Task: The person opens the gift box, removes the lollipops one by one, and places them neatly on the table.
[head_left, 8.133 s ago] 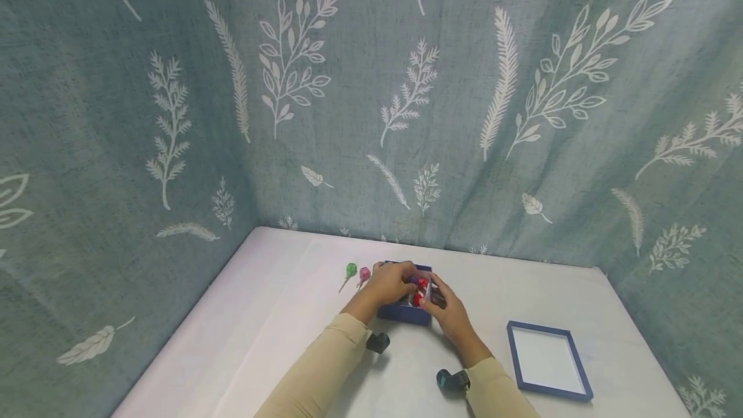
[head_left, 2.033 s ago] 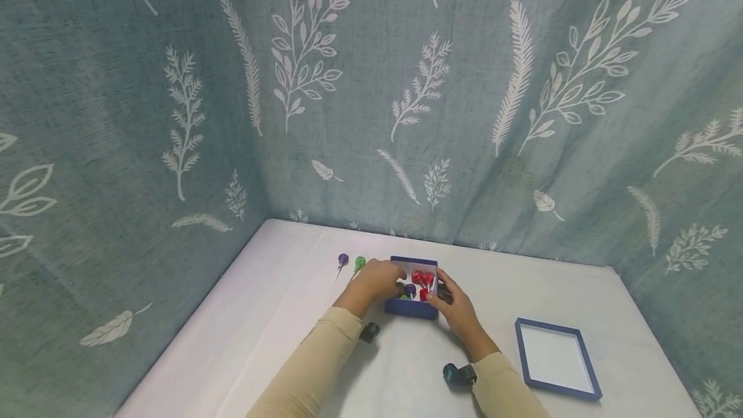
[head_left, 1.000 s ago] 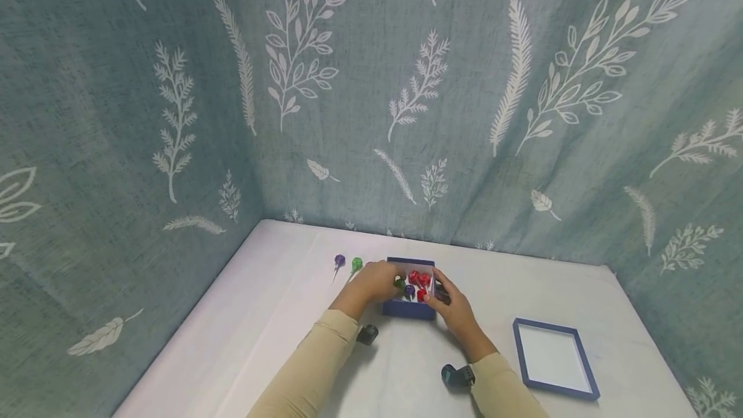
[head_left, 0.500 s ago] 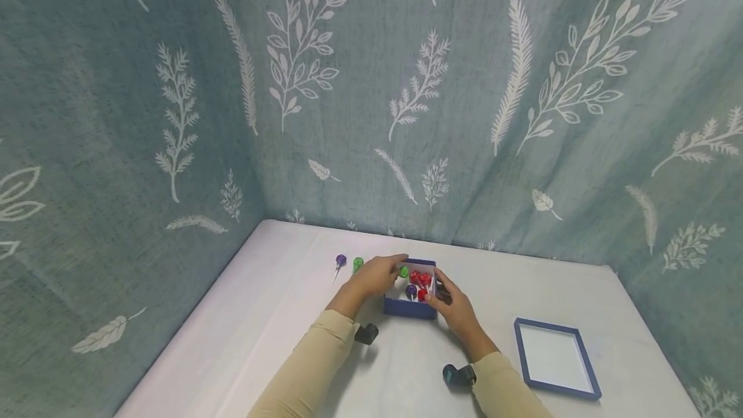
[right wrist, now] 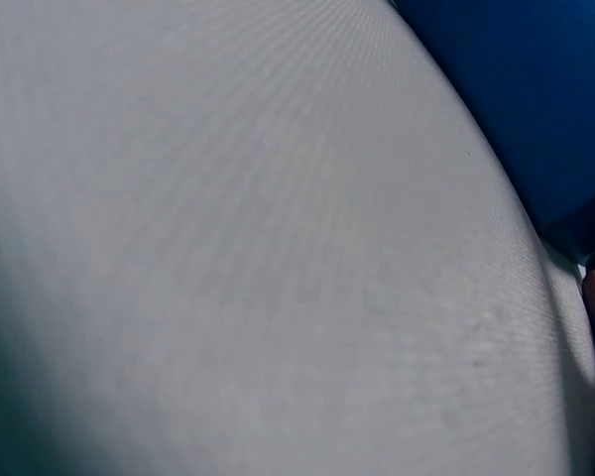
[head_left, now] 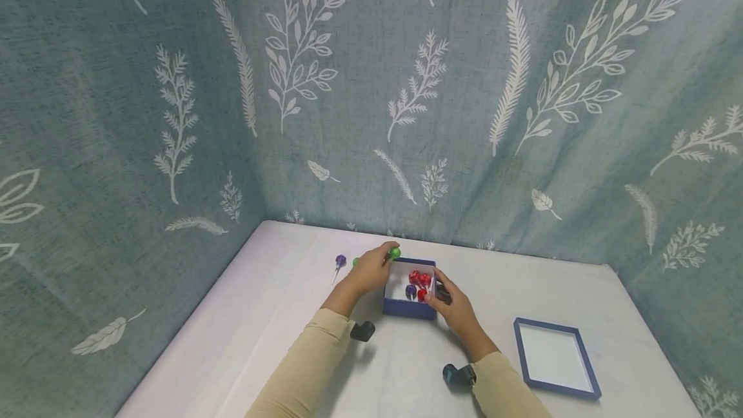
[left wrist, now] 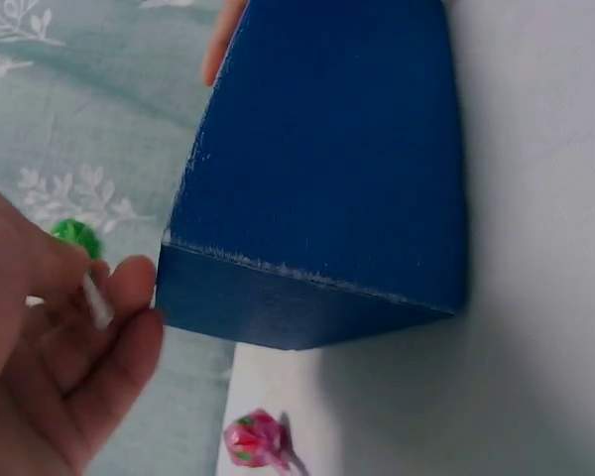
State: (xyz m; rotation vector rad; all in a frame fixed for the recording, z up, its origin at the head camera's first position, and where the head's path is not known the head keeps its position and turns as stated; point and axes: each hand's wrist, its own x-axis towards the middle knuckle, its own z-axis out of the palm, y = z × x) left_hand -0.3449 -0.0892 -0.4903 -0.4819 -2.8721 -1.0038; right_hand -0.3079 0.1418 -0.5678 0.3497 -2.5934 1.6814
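In the head view my left hand (head_left: 369, 271) pinches a green lollipop (head_left: 395, 253) above the back left corner of a blue box (head_left: 409, 309). The left wrist view shows that lollipop (left wrist: 76, 235) with its white stick between thumb and fingers, beside the box wall (left wrist: 317, 149). My right hand (head_left: 457, 311) grips the box's right side, thumb at the rim. Inside the box, toward the right, lie several red lollipops (head_left: 415, 277) and a purple lollipop (head_left: 411, 291). The right wrist view catches only a box corner (right wrist: 545, 109) and part of a finger.
On the white table left of the box lie a purple lollipop (head_left: 340, 260) and another green lollipop (head_left: 355, 262), partly hidden by my left hand. A pink lollipop (left wrist: 258, 438) shows beside the box. A blue-rimmed lid (head_left: 593, 376) lies at right.
Over the last second my left hand has lifted the green lollipop out of the box, up and left. A purple lollipop has joined those on the table since the oldest frame. My right hand stays put.
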